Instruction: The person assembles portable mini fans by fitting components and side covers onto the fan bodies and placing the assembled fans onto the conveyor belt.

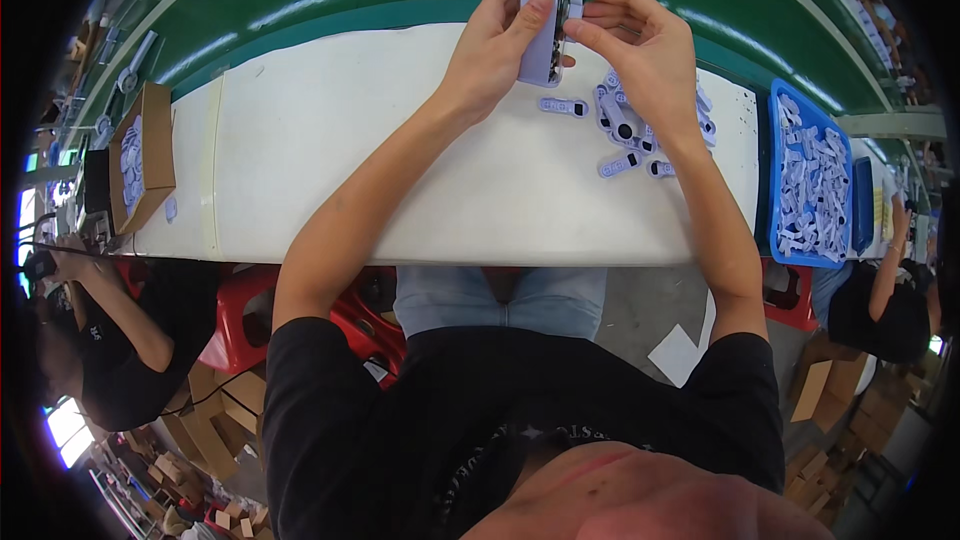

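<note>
At the far edge of the white table, my left hand (pixel 488 58) is closed around a pale lavender handheld device (pixel 538 30) with a rounded cylindrical head. One side of its handle is uncovered and shows inner parts. My right hand (pixel 650 52) is closed, with thumb and fingers pinching a small pale cover piece (pixel 577 2) against that side; the fingers partly hide it. Below the right hand lies a loose pile of small oblong pale covers (pixel 608 105) with dark ends. A single cover (pixel 563 107) rests apart, left of the pile.
A blue basket (pixel 776 190) full of small pale parts stands at the table's right end. At the left end is a cardboard box (pixel 158 155) holding pale parts. A green surface (pixel 350 0) runs behind the white table (pixel 330 130). People work on both sides.
</note>
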Available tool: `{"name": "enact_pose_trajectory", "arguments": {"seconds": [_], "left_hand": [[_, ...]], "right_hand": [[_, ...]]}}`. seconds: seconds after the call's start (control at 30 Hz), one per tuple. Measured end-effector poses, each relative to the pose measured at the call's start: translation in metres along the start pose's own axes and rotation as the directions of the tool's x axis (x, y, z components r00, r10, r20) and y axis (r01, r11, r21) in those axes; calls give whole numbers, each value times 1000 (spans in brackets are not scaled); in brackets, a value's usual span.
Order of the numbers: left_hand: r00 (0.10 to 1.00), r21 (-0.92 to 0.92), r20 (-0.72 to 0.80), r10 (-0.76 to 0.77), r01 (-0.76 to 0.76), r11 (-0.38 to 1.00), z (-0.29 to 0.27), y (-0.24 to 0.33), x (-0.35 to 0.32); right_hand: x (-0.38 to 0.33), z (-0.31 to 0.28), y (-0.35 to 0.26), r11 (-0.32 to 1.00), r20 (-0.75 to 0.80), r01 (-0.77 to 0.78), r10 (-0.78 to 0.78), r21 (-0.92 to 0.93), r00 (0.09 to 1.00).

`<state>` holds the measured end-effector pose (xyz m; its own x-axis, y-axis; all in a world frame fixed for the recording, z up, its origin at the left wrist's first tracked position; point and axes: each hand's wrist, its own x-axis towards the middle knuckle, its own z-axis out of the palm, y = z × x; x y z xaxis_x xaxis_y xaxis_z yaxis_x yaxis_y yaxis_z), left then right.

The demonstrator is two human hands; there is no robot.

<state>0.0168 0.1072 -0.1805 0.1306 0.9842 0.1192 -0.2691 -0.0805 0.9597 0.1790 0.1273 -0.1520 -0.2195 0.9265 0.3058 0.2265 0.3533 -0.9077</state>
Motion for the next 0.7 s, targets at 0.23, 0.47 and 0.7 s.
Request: {"name": "enact_pose_trajectory", "arguments": {"seconds": [0.23, 0.47, 0.7], "left_hand": [[1000, -54, -18, -12, 11, 998, -1, -5, -1], [980, 184, -155, 128, -99, 978, 6, -4, -2], [973, 167, -177, 148, -119, 979, -3, -8, 0]], "right_hand": [[-4, 6, 2, 1000, 13, 10, -10, 7, 1000], [-19, 22, -3, 957, 18, 216, -217, -193, 976], [-22, 30, -3, 977, -12, 140, -143, -160, 990]]}}
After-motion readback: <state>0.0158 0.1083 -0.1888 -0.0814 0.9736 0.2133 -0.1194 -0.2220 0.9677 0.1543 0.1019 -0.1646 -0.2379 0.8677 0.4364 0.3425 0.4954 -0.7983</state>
